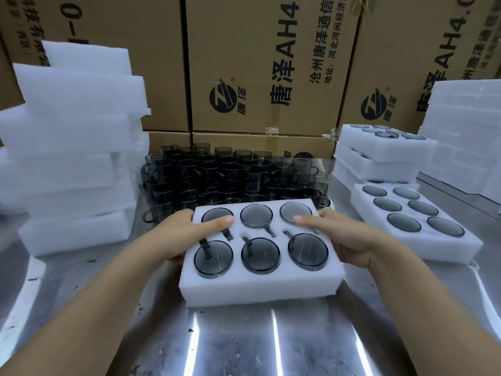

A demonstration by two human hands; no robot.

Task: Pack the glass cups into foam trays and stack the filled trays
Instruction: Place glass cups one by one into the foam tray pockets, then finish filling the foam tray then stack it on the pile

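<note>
You've got the foam tray (260, 283) dead centre over the metal table (244, 346), all six pockets filled with smoky glass cups (260, 257). Your left hand (187, 234) grips its left end and your right hand (349, 240) grips its right end, thumbs flat on top. Just behind sits the crowd of loose cups (217, 175), empty foam blocks (76, 147) pile up to your left, and on your right a filled tray (417, 248) lies beside a stack of filled trays (379, 153), with cardboard boxes (265, 63) behind everything.

Full foam tray (260, 290) in the grip of left hand (187, 234) and right hand (349, 240).
</note>
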